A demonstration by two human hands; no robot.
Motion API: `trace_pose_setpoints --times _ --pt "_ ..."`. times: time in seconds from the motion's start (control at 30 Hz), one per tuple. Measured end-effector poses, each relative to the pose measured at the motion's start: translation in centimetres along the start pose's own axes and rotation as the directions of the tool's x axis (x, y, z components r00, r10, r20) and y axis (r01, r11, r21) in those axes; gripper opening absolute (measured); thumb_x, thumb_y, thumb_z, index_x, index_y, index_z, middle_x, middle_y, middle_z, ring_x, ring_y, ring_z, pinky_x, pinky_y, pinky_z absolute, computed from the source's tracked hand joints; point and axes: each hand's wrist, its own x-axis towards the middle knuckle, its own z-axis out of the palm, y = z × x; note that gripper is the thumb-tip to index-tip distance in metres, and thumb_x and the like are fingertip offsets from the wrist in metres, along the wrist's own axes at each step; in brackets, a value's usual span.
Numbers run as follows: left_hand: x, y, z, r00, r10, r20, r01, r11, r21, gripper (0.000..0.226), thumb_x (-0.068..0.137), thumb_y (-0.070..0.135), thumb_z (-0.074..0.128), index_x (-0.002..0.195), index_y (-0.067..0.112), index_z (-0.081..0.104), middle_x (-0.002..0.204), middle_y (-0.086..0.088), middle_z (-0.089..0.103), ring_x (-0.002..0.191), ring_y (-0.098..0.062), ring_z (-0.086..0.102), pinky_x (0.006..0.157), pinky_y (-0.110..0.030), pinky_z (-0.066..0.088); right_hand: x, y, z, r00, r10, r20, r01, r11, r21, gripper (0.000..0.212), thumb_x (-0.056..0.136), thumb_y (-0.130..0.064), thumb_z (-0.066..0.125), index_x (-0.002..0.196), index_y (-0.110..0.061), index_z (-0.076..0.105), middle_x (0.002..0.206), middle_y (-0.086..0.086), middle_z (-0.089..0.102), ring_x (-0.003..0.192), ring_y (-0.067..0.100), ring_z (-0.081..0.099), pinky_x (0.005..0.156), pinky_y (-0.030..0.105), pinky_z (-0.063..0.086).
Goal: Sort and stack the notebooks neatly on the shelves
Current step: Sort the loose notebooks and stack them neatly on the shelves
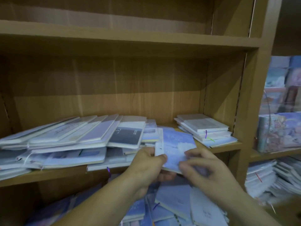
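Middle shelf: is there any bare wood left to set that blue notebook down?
Only a narrow gap between the slumped pile and the small right stack, behind the held blue notebook. The shelf above shows bare board all along. Below, the loose heap is crowded.

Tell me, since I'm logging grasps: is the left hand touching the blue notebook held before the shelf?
Touching. The head view shows the left hand gripping the blue notebook at its left edge, thumb lying over the cover.
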Motion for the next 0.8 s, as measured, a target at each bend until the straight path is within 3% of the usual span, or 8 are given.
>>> trace_pose_setpoints --times 0.1,0.17,0.23,0.47,0.63,0.7,0.77,0.8 --pt "-1.6 -1.0 -0.2 1.0 0.013 -0.024 -0.015 0.997 -0.075 0.012 0.102 0.002 0.054 0.104 0.003 0.066 0.093 -0.014 0.078 0.069 -0.027 0.075 0.054 -0.032 0.059 -0.4 -0.2 -1.7 0.956 0.262 -0.131 -0.231 0.949 0.212 0.032 0.088 -0.035 0.072 0.12 -0.037 0.067 0.11 -0.006 0.063 0.098 0.003 0.064 0.073 0.006 0.047" --pt "-2.8 -1.6 -0.4 0.997 0.07 -0.03 -0.072 0.995 -0.063 0.012 0.102 0.006 0.057 0.113 0.007 0.062 0.102 -0.013 0.077 0.079 -0.033 0.076 0.057 -0.034 0.06 -0.7 -1.1 -2.3 0.904 0.426 0.037 -0.391 0.791 0.471 0.039 0.092 -0.024 0.069 0.13 -0.032 0.061 0.106 -0.002 0.075 0.088 0.012 0.073 0.066 0.02 0.058" --pt "-3.6 -1.5 -0.4 0.987 0.156 -0.037 -0.157 0.986 -0.058 0.014 0.101 0.006 0.058 0.115 0.009 0.06 0.102 -0.01 0.077 0.082 -0.031 0.076 0.059 -0.035 0.061 -1.2 -2.5 -2.1 0.899 0.396 0.186 -0.418 0.651 0.634 0.044 0.092 -0.023 0.066 0.133 -0.034 0.058 0.118 -0.004 0.074 0.098 0.025 0.074 0.071 0.042 0.062" --pt "-3.6 -0.8 -1.0 0.963 0.238 -0.128 -0.246 0.968 -0.052 0.011 0.101 0.009 0.059 0.111 0.013 0.061 0.103 -0.01 0.077 0.084 -0.032 0.075 0.077 -0.053 0.063 -1.4 -4.0 -0.4 0.938 0.344 -0.04 -0.255 0.763 0.594 0.071 0.09 -0.009 0.071 0.145 -0.044 0.042 0.109 -0.006 0.075 0.087 0.032 0.075 0.064 0.056 0.061" --pt "-1.7 -0.2 -0.4 0.959 0.282 -0.016 -0.281 0.957 0.071 0.015 0.101 0.013 0.06 0.115 0.018 0.064 0.084 0.002 0.078 0.074 -0.017 0.075 0.067 -0.037 0.063 0.1 -3.6 -1.9 0.91 0.324 -0.257 -0.181 0.871 0.457 0.062 0.097 -0.001 0.06 0.131 -0.051 0.046 0.11 -0.011 0.07 0.081 0.012 0.073 0.056 0.03 0.059" --pt "0.8 0.1 -1.6 0.849 0.522 0.082 -0.482 0.701 0.526 0.014 0.099 0.024 0.063 0.112 0.025 0.068 0.08 0.01 0.072 0.075 -0.003 0.067 0.071 -0.027 0.058 2.7 -2.4 -4.8 0.878 0.355 -0.322 -0.217 0.894 0.392 0.054 0.099 -0.001 0.057 0.14 -0.036 0.048 0.114 -0.003 0.067 0.078 0.019 0.072 0.049 0.033 0.057" --pt "3.1 1.4 -3.2 0.666 0.687 0.29 -0.542 0.178 0.821 0.011 0.095 0.03 0.063 0.101 0.028 0.072 0.089 0.014 0.067 0.088 -0.006 0.062 0.076 -0.029 0.053 5.9 -0.7 -7.8 0.857 0.389 -0.337 -0.292 0.907 0.303 0.05 0.1 -0.001 0.055 0.143 -0.026 0.049 0.12 0.001 0.065 0.083 0.024 0.069 0.047 0.032 0.057" --pt "3.8 2.3 -3.8 0.642 0.675 0.364 -0.494 0.001 0.869 0.012 0.093 0.032 0.061 0.095 0.027 0.072 0.094 0.012 0.065 0.094 -0.012 0.06 0.077 -0.033 0.053 7.4 0.4 -8.9 0.855 0.395 -0.337 -0.334 0.915 0.224 0.05 0.099 -0.002 0.054 0.146 -0.02 0.048 0.12 0.003 0.065 0.081 0.025 0.067 0.045 0.029 0.055"
